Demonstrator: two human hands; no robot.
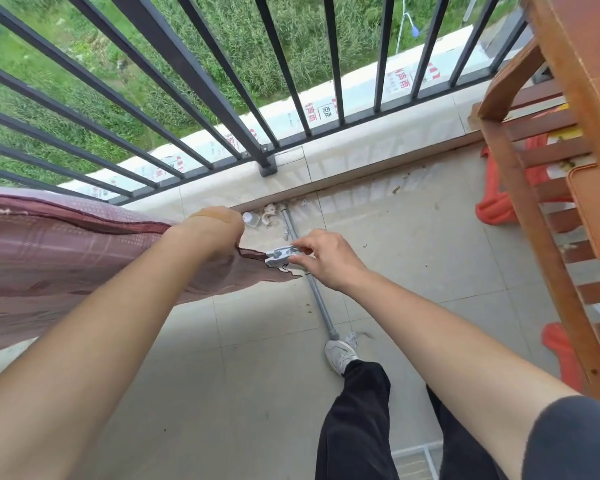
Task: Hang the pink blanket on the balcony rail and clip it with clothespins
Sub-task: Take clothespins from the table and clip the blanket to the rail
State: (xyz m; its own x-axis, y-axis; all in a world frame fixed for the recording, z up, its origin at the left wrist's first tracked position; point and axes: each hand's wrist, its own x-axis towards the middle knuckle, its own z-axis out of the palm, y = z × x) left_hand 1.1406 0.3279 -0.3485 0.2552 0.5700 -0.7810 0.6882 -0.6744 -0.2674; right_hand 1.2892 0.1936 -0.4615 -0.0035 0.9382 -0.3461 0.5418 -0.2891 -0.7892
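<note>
The pink checked blanket (66, 258) stretches from the left edge toward the middle of the head view, its end hanging above the tiled floor. My left hand (212, 230) grips the blanket near its right end, fingers curled under the fabric. My right hand (323, 258) pinches a pale grey clothespin (279, 255) by its back end, and the clothespin's jaws touch the blanket's corner. The black balcony rail (194, 84) with its vertical bars stands behind the hands. What the blanket rests on is hidden under the fabric.
A wooden chair (548, 188) stands at the right with orange plastic stools (499, 202) beneath it. A grey metal pole (312, 282) lies on the tiled floor by my shoe (340, 355). Small debris (264, 218) sits at the base of the low ledge.
</note>
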